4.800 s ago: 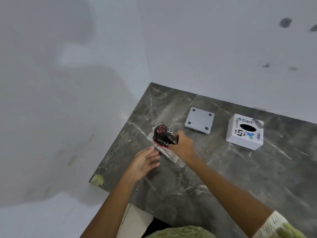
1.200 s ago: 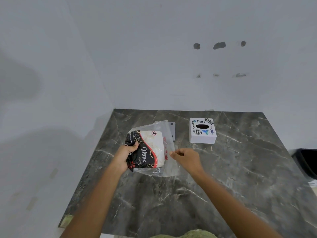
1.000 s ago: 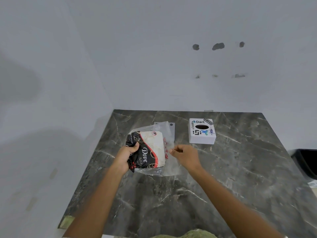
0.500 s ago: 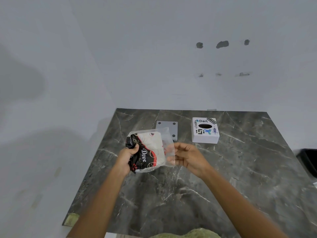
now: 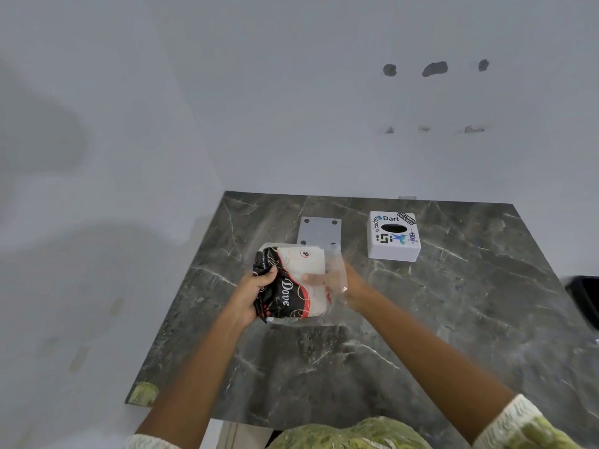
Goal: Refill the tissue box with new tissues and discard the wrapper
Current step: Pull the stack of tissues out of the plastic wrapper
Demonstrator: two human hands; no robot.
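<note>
My left grip [image 5: 256,294] is clenched on the dark end of the pack [image 5: 291,283], held just above the table [image 5: 453,319]. My right hand [image 5: 343,283] has slid into the clear open end of the wrapper [image 5: 335,270], fingers [image 5: 312,279] lying against the tissues; how firmly it grasps them I cannot tell. The wrapper reads "Dove". By my judgement the tissues are about to come out; filling the box [image 5: 393,236] and binning the wrapper remain. The box stands beyond, well apart, its oval slot showing dark, printed "Dart", "code" and "SOFTWARE ENGINEER". A grey plate [image 5: 319,230] with four dots lies left of it.
</note>
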